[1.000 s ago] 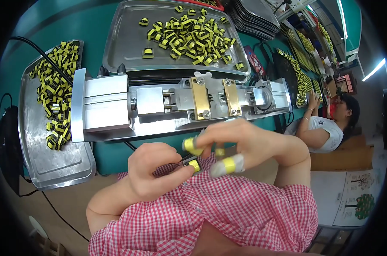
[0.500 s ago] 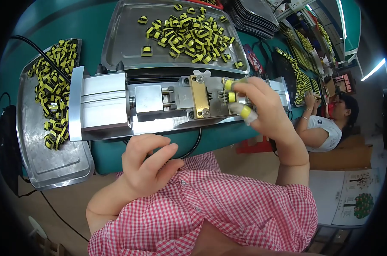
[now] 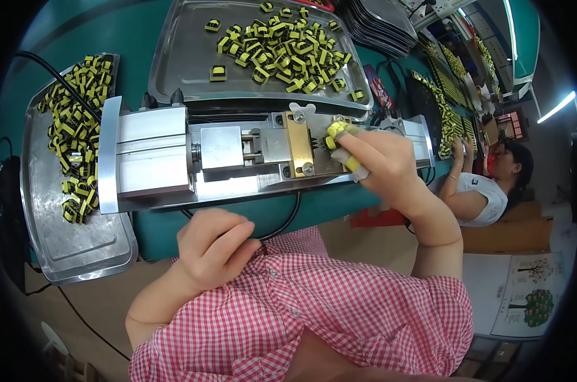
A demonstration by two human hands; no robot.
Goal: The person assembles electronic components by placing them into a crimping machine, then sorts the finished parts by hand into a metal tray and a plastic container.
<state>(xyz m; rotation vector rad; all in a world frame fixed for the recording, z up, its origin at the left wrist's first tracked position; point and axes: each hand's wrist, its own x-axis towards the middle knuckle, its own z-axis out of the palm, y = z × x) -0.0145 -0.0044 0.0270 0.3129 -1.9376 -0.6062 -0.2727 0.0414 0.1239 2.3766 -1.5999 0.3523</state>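
Note:
A small yellow-and-black transformer (image 3: 331, 142) is pinched in my right hand (image 3: 390, 159), at the right end of the metal fixture. My right fingertips wear whitish covers with yellow bands and hide part of the piece. Just left of it are the dark pins and a brass block (image 3: 298, 145) screwed onto the fixture (image 3: 218, 148). My left hand (image 3: 212, 249) hovers below the fixture's front edge, fingers curled in toward the thumb. Whether anything is inside it cannot be seen.
Behind the fixture, a metal tray (image 3: 186, 70) holds a heap of transformers. Another tray (image 3: 88, 251) at the left holds more. Black cables (image 3: 295, 213) hang near the fixture's front. Stacked trays (image 3: 380, 28) stand at the back; a co-worker (image 3: 485, 184) sits at the right.
My right hand has moved slightly left and its fingers have closed in around the transformer beside the pins. My left hand's fingers have curled tighter.

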